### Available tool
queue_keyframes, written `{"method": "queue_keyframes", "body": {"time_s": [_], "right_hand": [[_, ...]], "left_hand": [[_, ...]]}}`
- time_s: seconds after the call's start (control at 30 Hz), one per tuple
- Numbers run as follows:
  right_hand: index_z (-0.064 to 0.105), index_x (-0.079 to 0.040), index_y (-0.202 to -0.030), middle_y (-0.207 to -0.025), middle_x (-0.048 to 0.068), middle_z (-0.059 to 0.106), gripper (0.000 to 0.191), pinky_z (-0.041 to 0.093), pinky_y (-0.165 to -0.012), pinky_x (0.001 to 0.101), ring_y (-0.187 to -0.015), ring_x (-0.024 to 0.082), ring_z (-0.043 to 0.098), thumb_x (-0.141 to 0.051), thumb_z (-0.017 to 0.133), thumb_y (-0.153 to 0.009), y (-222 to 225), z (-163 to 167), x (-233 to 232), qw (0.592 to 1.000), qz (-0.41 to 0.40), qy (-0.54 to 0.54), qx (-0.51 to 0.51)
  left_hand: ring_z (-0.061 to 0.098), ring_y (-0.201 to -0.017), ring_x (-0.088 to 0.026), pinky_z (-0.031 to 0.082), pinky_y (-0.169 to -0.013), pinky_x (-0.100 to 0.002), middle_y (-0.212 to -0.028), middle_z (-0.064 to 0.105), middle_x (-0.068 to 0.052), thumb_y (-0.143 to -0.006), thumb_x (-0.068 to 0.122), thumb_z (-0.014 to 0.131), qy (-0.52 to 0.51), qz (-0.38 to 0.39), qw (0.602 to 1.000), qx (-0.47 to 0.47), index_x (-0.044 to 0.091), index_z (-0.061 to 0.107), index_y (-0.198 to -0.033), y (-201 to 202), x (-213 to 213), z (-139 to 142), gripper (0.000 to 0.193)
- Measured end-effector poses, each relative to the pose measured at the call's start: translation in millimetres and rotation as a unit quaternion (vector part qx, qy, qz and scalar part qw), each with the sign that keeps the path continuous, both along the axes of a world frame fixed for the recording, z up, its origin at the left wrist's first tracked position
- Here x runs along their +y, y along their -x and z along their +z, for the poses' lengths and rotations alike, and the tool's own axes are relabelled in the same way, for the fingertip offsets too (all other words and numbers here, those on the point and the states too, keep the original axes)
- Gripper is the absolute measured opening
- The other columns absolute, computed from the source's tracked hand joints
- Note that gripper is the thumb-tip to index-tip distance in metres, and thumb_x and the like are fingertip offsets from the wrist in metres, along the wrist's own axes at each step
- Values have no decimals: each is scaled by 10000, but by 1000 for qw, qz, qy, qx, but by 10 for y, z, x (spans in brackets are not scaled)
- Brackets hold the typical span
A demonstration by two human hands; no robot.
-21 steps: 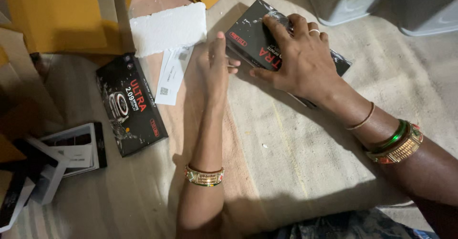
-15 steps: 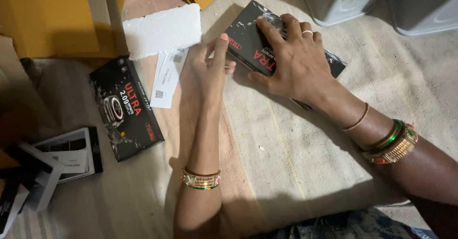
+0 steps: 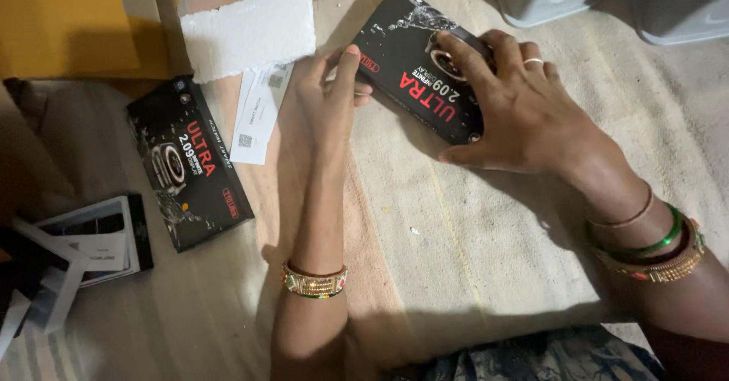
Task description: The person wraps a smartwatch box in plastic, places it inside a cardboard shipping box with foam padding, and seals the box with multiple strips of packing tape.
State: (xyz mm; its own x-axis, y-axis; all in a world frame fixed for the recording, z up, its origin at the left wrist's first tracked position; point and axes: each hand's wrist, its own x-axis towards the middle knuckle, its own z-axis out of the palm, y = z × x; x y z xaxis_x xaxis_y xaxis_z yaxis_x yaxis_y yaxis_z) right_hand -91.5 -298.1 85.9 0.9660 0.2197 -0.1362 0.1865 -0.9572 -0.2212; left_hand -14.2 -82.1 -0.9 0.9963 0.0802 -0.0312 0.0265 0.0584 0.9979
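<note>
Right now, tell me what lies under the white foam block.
The white foam block lies over the top end of a white paper slip, whose lower part sticks out below it. Beneath that is beige cloth. Anything else under the foam is covered.

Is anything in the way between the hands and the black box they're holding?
Nothing visible. The right hand lies flat on the black rectangular cardboard box, and the left hand touches its near end. The white foam slab sits off to the side.
</note>
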Motion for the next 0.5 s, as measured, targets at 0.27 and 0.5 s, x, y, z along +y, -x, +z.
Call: {"method": "queue_keyframes", "body": {"time_s": [0.27, 0.5], "right_hand": [[324, -107, -1571, -1432, 298, 440, 1185, 383, -1092, 596, -1293, 516, 423, -493, 915, -619, 61, -258, -519, 993, 13, -110, -30], [423, -121, -1540, -1546, 245, 395, 1184, 344, -1093, 585, -1347, 487, 380, -456, 941, -530, 94, -323, -773, 992, 88, -77, -53]], "left_hand": [[556, -576, -96, 418, -517, -257, -756, 703, -65, -942, 368, 708, -163, -2, 985, 52, 17, 795, -1041, 279, -407, 216, 375], [661, -621, -79, 504, -603, -285, -733, 749, -51, -861, 378, 778, -324, 46, 938, -114, 11, 796, -936, 404, -576, 177, 376]]}}
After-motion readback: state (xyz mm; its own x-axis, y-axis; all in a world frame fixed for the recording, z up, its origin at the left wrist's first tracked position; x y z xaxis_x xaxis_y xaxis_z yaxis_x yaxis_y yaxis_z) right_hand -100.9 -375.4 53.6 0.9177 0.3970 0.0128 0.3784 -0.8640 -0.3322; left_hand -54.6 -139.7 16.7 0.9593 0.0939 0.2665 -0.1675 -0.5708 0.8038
